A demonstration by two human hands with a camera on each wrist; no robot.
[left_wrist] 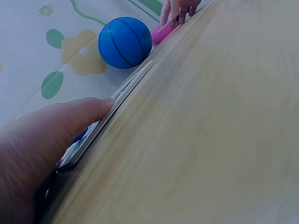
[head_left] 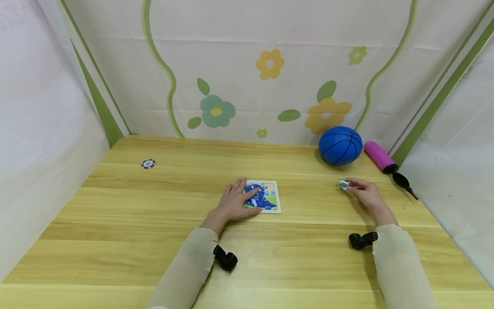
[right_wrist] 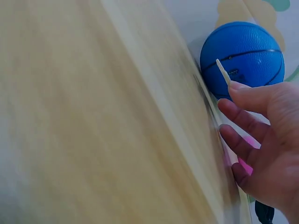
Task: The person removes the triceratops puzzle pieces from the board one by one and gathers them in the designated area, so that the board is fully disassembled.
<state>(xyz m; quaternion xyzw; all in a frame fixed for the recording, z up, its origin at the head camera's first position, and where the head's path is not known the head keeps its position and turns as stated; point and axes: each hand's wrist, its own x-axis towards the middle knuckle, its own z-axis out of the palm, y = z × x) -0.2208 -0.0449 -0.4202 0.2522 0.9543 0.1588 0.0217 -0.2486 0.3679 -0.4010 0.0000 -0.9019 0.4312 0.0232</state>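
Note:
A square jigsaw puzzle (head_left: 272, 198) with a pale frame and a blue dinosaur-like picture lies on the wooden table. My left hand (head_left: 236, 202) rests flat over its left part with fingers spread, hiding that side. In the left wrist view the thumb (left_wrist: 88, 112) lies along the puzzle's near edge. Off to the right, my right hand (head_left: 365, 195) pinches a small puzzle piece (head_left: 343, 184) between thumb and fingers, above the table. The right wrist view shows the piece (right_wrist: 223, 72) edge-on at the thumb tip, the other fingers loosely bent.
A blue ball (head_left: 340, 145) with black seams sits at the back right against the flowered cloth. Next to it lies a pink hand pump (head_left: 380, 157) with a black end. A black-and-white poker chip (head_left: 148, 164) lies at the back left.

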